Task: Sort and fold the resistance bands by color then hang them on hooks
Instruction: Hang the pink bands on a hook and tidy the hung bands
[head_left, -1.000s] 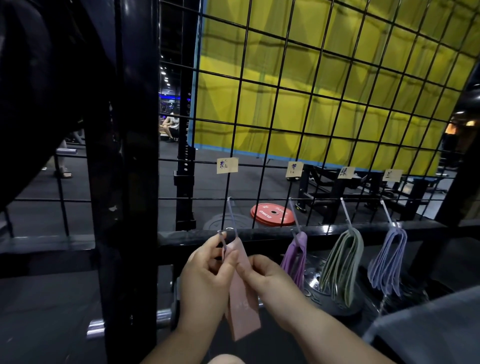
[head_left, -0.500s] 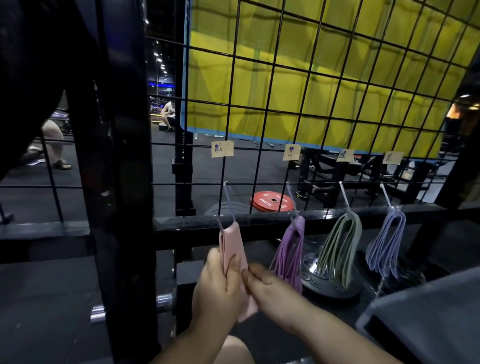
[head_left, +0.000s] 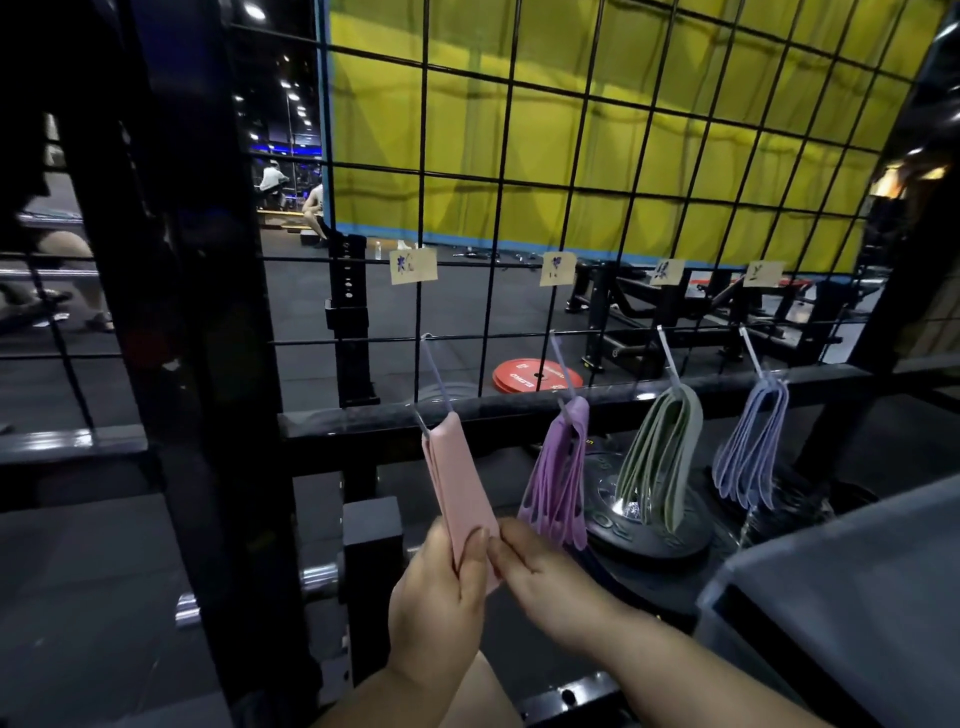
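The left hand (head_left: 436, 608) partly covers the pink bands' (head_left: 457, 478) lower end; paper labels (head_left: 413, 266) illegible.

- A black wire grid (head_left: 503, 182) stands upright and carries the hooks and labels
- Four paper labels are stuck along one wire: first label (head_left: 413, 266), second label (head_left: 557, 268), third label (head_left: 666, 272), fourth label (head_left: 762, 273)
- Below each label a pale hook hangs from a lower wire
- Leftmost hook (head_left: 434, 374) bears the folded pink bands (head_left: 457, 483)
- Second hook (head_left: 563, 369) bears the purple bands (head_left: 558, 478)
- Third hook (head_left: 667, 358) bears the green bands (head_left: 660, 457)
- Fourth hook (head_left: 752, 351) bears the blue-lilac bands (head_left: 750, 447)
- The four bunches hang side by side, apart from one another
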